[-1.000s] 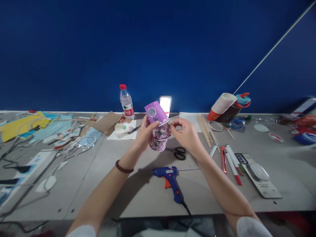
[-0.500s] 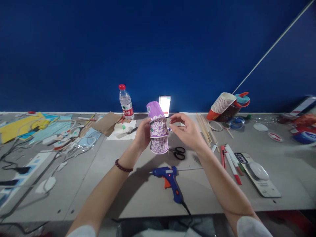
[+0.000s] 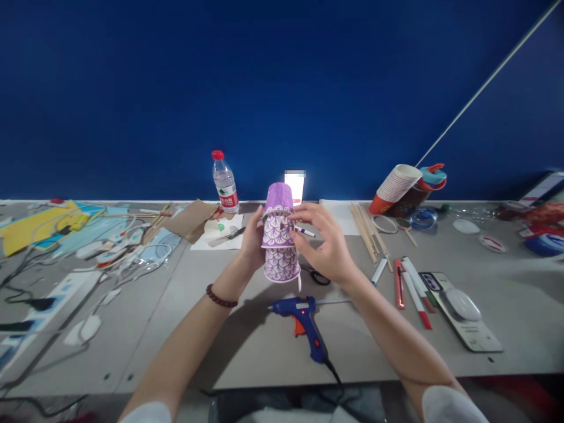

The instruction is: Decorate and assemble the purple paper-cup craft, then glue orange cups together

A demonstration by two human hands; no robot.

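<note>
Above the table, three purple paper cups (image 3: 281,230) are joined upside down in a tower. The top one is plain purple, and the lower two bear purple scale patterns. My left hand (image 3: 252,241) is closed round the tower's left side, its fingers partly hidden behind the cups. On the right side, my right hand (image 3: 325,242) grips the tower at the joint of the upper cups, thumb and fingertips against it. A white strip hangs from the bottom rim. Below lies a blue glue gun (image 3: 300,317) with an orange trigger. Black scissors (image 3: 318,276) are partly hidden behind my right hand.
A water bottle (image 3: 225,183) and a lit phone screen (image 3: 294,187) stand at the back. Rightward are wooden sticks (image 3: 365,232), stacked paper cups (image 3: 393,189), markers (image 3: 416,299) and a phone (image 3: 473,329). Leftward lie a power strip (image 3: 48,317), cables and coloured paper (image 3: 42,226).
The cup tower has turned, so the round mark on the top cup has gone out of view. My right hand has moved left and down onto the tower.
</note>
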